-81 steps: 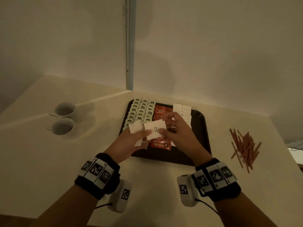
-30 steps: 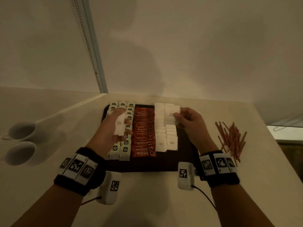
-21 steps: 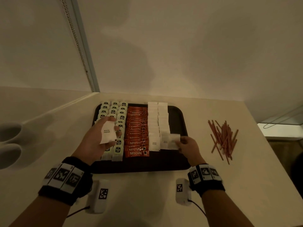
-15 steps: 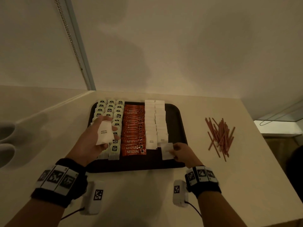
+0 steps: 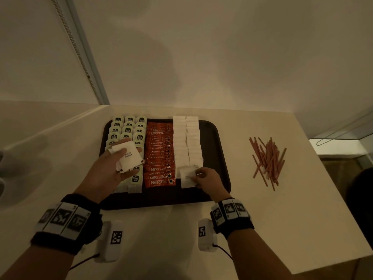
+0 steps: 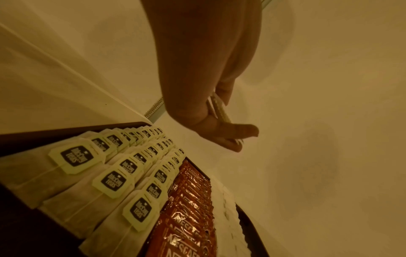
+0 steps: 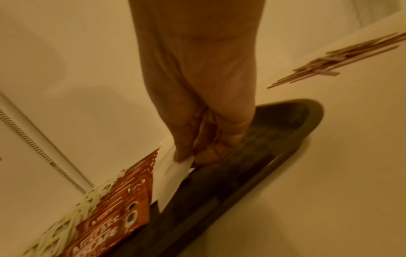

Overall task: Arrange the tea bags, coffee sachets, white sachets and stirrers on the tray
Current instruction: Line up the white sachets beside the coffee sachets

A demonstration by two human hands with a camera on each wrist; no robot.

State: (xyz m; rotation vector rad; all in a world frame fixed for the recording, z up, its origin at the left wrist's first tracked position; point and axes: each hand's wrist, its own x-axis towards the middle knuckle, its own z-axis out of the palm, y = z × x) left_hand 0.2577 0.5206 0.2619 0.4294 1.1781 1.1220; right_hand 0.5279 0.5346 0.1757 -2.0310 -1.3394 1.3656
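A dark tray (image 5: 219, 158) holds rows of tea bags (image 5: 127, 130), red coffee sachets (image 5: 160, 150) and two columns of white sachets (image 5: 186, 138). My left hand (image 5: 113, 168) hovers over the tea bags and grips a small stack of white sugar sachets (image 5: 129, 156); their edges (image 6: 219, 107) show between its fingers in the left wrist view. My right hand (image 5: 205, 178) pinches one white sachet (image 5: 186, 177) at the near end of the white columns, low on the tray; the right wrist view shows this sachet (image 7: 173, 175) beside the coffee sachets (image 7: 118, 222). Brown stirrers (image 5: 267, 160) lie loose on the table.
The tray's right strip (image 7: 259, 156) is bare. The stirrers lie between the tray and the table's right edge (image 5: 331, 178). A wall rises right behind the tray. Two white cups (image 5: 1, 172) are barely visible at the far left edge.
My right hand carried a white sachet from the far end of the tray down to the near end of the white columns. My left hand stayed over the tea bags with its stack.
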